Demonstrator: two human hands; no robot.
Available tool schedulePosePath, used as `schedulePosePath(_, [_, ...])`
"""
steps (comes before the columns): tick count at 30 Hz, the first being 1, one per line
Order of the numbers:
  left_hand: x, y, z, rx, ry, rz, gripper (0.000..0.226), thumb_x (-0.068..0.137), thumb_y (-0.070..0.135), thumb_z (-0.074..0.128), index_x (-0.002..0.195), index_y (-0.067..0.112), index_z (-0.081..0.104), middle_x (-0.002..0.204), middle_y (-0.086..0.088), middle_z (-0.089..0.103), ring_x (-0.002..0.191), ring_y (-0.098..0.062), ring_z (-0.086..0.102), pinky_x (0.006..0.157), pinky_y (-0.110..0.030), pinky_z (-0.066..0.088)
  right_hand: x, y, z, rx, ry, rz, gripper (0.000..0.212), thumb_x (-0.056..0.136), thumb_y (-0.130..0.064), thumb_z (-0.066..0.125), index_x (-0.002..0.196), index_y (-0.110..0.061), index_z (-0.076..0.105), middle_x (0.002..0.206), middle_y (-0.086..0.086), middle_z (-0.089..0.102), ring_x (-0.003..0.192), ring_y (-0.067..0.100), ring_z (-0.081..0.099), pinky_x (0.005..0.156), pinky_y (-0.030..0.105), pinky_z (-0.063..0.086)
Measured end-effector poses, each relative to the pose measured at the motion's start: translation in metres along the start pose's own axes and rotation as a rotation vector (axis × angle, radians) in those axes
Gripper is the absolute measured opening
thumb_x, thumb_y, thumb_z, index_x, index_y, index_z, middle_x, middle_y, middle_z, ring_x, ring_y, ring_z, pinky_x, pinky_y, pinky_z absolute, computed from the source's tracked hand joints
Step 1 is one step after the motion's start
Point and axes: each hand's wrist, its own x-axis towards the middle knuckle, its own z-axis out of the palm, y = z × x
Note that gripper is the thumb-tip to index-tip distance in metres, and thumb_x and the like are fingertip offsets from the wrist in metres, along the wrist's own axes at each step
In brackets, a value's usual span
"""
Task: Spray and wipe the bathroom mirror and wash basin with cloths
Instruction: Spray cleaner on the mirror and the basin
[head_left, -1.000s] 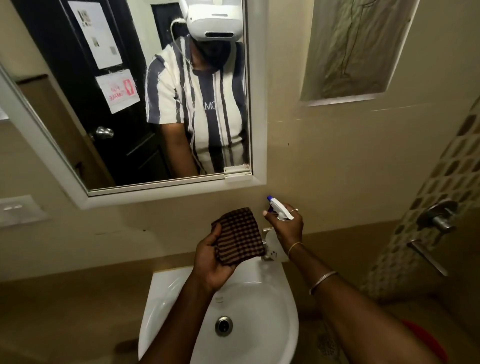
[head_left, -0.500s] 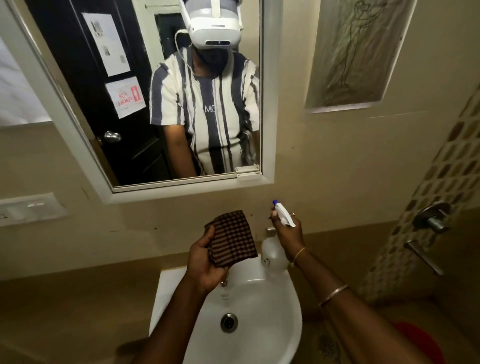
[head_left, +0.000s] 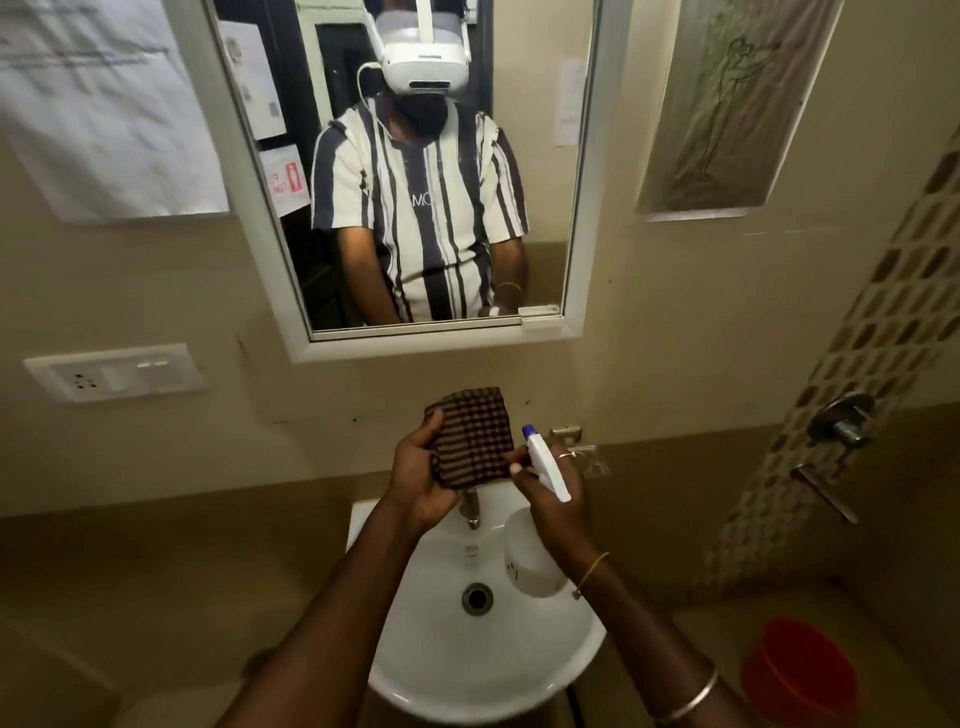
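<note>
Left hand (head_left: 421, 480) gripped a folded brown checked cloth (head_left: 472, 436), thumb over its left edge, fingers behind. Right hand (head_left: 558, 501) was curled round the neck of a white spray bottle (head_left: 530, 564). The bottle's body hung below the palm. Its blue-tipped nozzle (head_left: 529, 430) pointed to about 11 o'clock, just beside the cloth's right edge. The two hands were close together, the right thumb seeming to touch the cloth's lower corner. A ring (head_left: 565, 456) sat on one right finger, a thin bangle (head_left: 592, 566) at the right wrist, and a wider band (head_left: 691, 696) further up the forearm.

Both hands were held above the back rim of the white wash basin (head_left: 467, 665), which lay at 6 o'clock from them. The metal tap (head_left: 471, 506) showed between the wrists, the drain (head_left: 476, 597) at the bowl's centre. The bottle's body overlapped the basin's right side in view; could not tell whether it touched.

At 12 o'clock from the hands, the white-framed mirror (head_left: 540, 156) hung on the wall (head_left: 675, 338), reflecting a person (head_left: 421, 208) in a striped shirt wearing a white headset (head_left: 423, 62). At 10 o'clock was a white switch plate (head_left: 114, 371), with a large paper sheet (head_left: 104, 104) above it. At 1 o'clock was a framed line drawing (head_left: 727, 104). At 3 o'clock, a metal wall valve (head_left: 844, 421) sat by the tiled strip (head_left: 883, 338). At 4 o'clock, low down, stood a red bucket (head_left: 797, 670).
</note>
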Motion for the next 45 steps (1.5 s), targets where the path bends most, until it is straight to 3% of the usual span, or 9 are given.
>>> schedulePosePath(5, [-0.012,0.015,0.001,0.054,0.02,0.012,0.055,0.105,0.05,0.043,0.138,0.01,0.063,0.136,-0.02,0.066,0.121,-0.039,0.064,0.088,-0.051,0.06,-0.027,-0.019,0.033,-0.002,-0.031,0.06,0.043,0.09,0.011,0.06,0.081,-0.031,0.06,0.082,-0.012,0.061,0.076,0.003,0.061,0.062,0.007,0.049])
schedulePosePath(9, [-0.019,0.024,-0.001,0.111,0.052,0.02,0.049,0.101,0.051,0.049,0.122,0.013,0.072,0.117,-0.015,0.075,0.11,-0.035,0.068,0.105,-0.048,0.049,-0.038,-0.026,0.066,-0.001,-0.022,0.061,0.043,0.083,0.012,0.062,0.082,-0.031,0.064,0.089,-0.002,0.065,0.088,0.02,0.064,0.079,0.035,0.058])
schedulePosePath(15, [-0.027,0.031,-0.006,0.091,0.031,0.032,0.048,0.103,0.047,0.047,0.122,0.011,0.071,0.113,-0.016,0.075,0.106,-0.034,0.069,0.092,-0.046,0.056,-0.046,-0.036,0.09,0.03,0.032,0.053,0.039,0.084,0.009,0.062,0.081,-0.03,0.061,0.088,-0.001,0.064,0.084,0.019,0.063,0.079,0.037,0.057])
schedulePosePath(21, [-0.033,0.037,-0.009,0.065,-0.008,0.045,0.05,0.104,0.05,0.043,0.119,0.013,0.074,0.118,-0.016,0.074,0.111,-0.036,0.067,0.103,-0.052,0.049,-0.052,-0.036,0.087,-0.008,0.078,0.054,0.033,0.086,0.002,0.067,0.086,-0.031,0.063,0.091,0.003,0.066,0.09,0.025,0.066,0.082,0.043,0.061])
schedulePosePath(25, [-0.034,0.041,-0.012,0.043,-0.044,0.064,0.053,0.106,0.05,0.039,0.134,0.014,0.065,0.126,-0.018,0.072,0.115,-0.039,0.067,0.089,-0.053,0.058,-0.049,-0.034,0.077,-0.032,0.136,0.049,0.032,0.088,0.002,0.066,0.086,-0.03,0.063,0.091,-0.001,0.065,0.089,0.019,0.063,0.083,0.039,0.06])
schedulePosePath(30, [-0.033,0.041,-0.014,0.028,-0.066,0.075,0.054,0.106,0.048,0.041,0.141,0.013,0.06,0.137,-0.02,0.066,0.127,-0.042,0.061,0.094,-0.057,0.057,-0.046,-0.039,0.065,-0.025,0.159,0.067,0.031,0.09,0.005,0.063,0.085,-0.026,0.059,0.083,0.004,0.059,0.07,0.014,0.056,0.048,0.01,0.046])
schedulePosePath(34, [-0.031,0.042,-0.011,0.032,-0.051,0.077,0.055,0.106,0.049,0.041,0.145,0.014,0.058,0.143,-0.02,0.062,0.132,-0.042,0.058,0.095,-0.057,0.057,-0.049,-0.033,0.063,-0.037,0.12,0.049,0.029,0.092,0.003,0.063,0.096,-0.026,0.059,0.088,0.001,0.06,0.075,0.012,0.057,0.053,0.009,0.048])
schedulePosePath(38, [-0.029,0.047,-0.007,0.018,-0.036,0.085,0.056,0.105,0.047,0.043,0.148,0.013,0.055,0.146,-0.019,0.059,0.135,-0.041,0.055,0.097,-0.055,0.056,-0.058,-0.021,0.073,-0.079,0.05,0.012,0.034,0.087,0.001,0.065,0.098,-0.031,0.064,0.095,0.0,0.066,0.09,0.017,0.064,0.082,0.034,0.06])
schedulePosePath(45, [-0.035,0.049,-0.009,-0.004,-0.027,0.082,0.054,0.105,0.047,0.044,0.144,0.013,0.058,0.144,-0.018,0.062,0.135,-0.04,0.055,0.104,-0.057,0.05,-0.066,-0.013,0.092,-0.115,0.021,0.03,0.015,0.081,-0.015,0.067,0.095,-0.013,0.069,0.089,0.011,0.066,0.083,0.03,0.064,0.074,0.045,0.057])
